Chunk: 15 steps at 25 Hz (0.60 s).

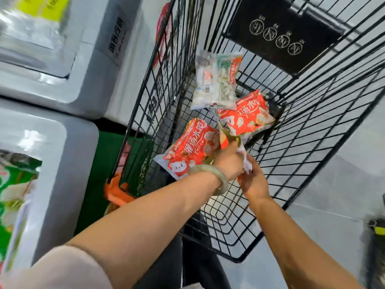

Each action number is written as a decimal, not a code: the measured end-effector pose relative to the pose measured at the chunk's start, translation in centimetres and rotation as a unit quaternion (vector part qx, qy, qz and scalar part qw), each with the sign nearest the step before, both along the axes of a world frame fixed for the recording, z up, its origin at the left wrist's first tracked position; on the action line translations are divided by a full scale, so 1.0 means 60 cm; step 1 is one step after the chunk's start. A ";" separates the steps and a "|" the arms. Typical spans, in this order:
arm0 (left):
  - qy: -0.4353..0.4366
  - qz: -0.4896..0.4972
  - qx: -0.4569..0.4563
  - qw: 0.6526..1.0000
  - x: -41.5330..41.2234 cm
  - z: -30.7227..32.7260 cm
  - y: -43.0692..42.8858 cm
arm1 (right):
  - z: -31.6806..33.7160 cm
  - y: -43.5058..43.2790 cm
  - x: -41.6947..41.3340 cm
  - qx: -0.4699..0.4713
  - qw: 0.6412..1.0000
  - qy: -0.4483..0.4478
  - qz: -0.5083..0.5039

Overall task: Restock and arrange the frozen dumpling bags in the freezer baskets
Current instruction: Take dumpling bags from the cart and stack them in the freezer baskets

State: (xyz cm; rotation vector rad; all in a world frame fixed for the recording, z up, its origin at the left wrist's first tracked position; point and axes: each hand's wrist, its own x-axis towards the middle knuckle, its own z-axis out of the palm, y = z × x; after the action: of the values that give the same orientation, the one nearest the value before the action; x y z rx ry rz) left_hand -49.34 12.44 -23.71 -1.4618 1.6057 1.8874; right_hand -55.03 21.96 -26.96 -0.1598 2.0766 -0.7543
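Freezer chests (62,130): two, white, along the left edge. Green bags (12,195) at the near end of the lower one, blurred.

Wire cart (312,142): black, just beside the freezers, on grey floor (343,184). Holds all loose dumpling bags. Side mesh between cart contents and freezers. Black panel (281,34) with round white marks on the far wall; orange bumper (118,192) at the near left corner.

White bag (216,80): farthest in the cart, back side up, barcode showing. Long axis running away from the viewer; lower end overlapping the far red bag.

Far red bag (248,115): face up, tilted, long axis from lower left to upper right.

Near red bag (191,149): face up, same slant, lower end near the left wrist.

Crumpled bag (229,139): red, gold and white, bunched between both hands; orientation not readable.

Left hand (229,161): curled on the crumpled bag's upper part. Pale green bangle (216,176) on the wrist.

Right hand (254,180): fingertips pinching its white lower edge.
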 end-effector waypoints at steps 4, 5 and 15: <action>0.077 0.094 0.042 0.992 0.043 0.055 0.016 | 0.066 0.019 -0.018 0.035 0.999 -0.025 0.030; 0.076 0.147 0.062 0.984 0.060 0.060 0.012 | 0.090 0.017 -0.018 0.045 0.998 -0.021 0.034; -0.012 0.151 -0.163 0.975 0.228 0.234 -0.005 | 0.345 -0.041 0.029 0.013 0.941 -0.120 0.317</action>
State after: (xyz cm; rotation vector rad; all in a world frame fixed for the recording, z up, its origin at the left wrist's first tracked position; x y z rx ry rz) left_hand -35.68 12.11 -9.65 -1.9539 1.8372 1.8026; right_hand -53.32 19.48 -6.27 -0.6545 1.6526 -0.3260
